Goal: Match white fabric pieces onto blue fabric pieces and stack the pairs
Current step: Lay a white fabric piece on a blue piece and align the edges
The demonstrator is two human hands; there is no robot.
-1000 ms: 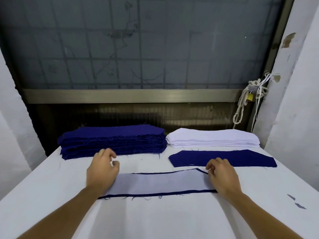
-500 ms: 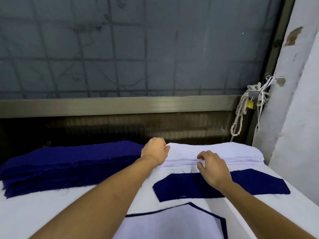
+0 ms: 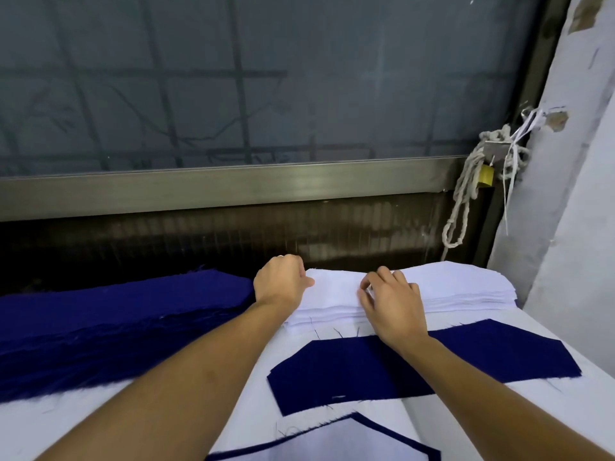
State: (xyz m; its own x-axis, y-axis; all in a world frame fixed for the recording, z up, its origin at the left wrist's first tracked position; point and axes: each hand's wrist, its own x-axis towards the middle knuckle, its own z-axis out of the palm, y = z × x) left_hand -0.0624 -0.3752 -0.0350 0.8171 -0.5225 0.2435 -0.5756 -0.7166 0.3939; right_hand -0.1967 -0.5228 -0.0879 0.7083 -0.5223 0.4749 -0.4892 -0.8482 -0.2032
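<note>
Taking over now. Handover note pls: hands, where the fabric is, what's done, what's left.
Left hand: fingers curled at the left end of the white fabric stack; grip unclear.
Right hand: fingers curled on the stack's top near its front edge; no sheet visibly lifted.
Far left: blue fabric stack. In front of the white stack: single blue piece, flat, uncovered.
Done: one white-on-blue pair at the near edge.
Left: take a white piece, lay it on the single blue piece, stack the pair, repeat.
</note>
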